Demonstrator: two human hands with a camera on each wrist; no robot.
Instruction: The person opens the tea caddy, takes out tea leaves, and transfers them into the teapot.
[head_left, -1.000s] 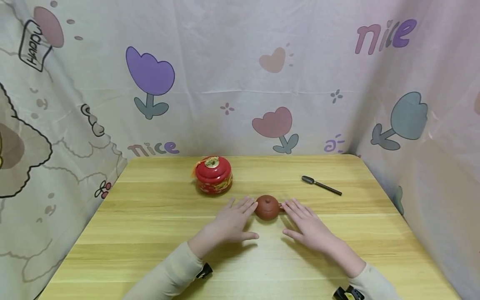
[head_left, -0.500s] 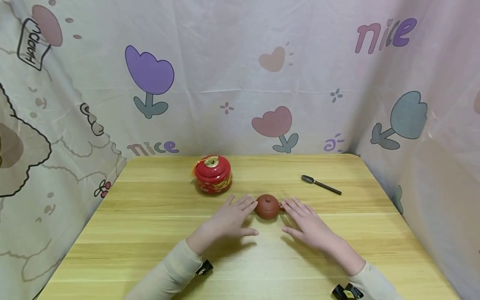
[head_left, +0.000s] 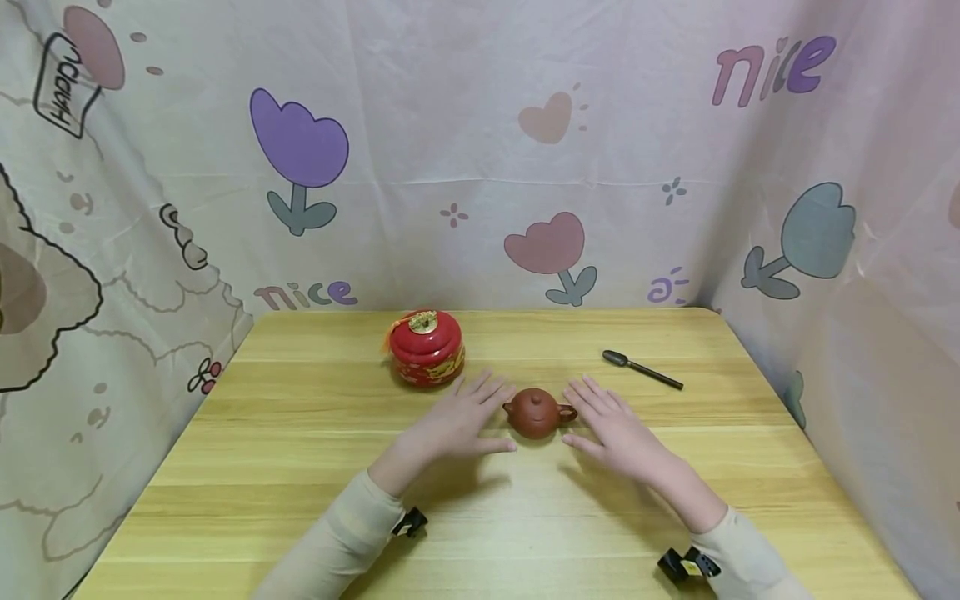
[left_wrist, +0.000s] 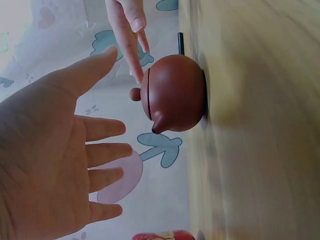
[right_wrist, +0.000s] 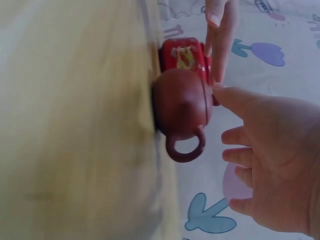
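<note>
A small reddish-brown clay teapot (head_left: 534, 416) stands upright on the table with its lid on. Its short spout (left_wrist: 159, 122) points left and its ring handle (right_wrist: 186, 156) right. To the left of the teapot, my left hand (head_left: 459, 421) hovers with fingers spread and straight, holding nothing. My right hand (head_left: 615, 433) is held on the other side near the handle, its fingers also straight and nothing in its grasp. Both wrist views show gaps between each palm and the teapot.
A red lidded jar (head_left: 427, 352) with gold decoration and an orange tassel sits behind the left hand. A dark, thin-handled scoop-like tool (head_left: 642, 369) lies at the back right of the wooden table (head_left: 315, 517). Patterned cloth (head_left: 420, 100) hangs behind the table.
Both hands have lifted up and away from the teapot, uncovering its spout and handle in the head view. The teapot, jar and dark tool have stayed put.
</note>
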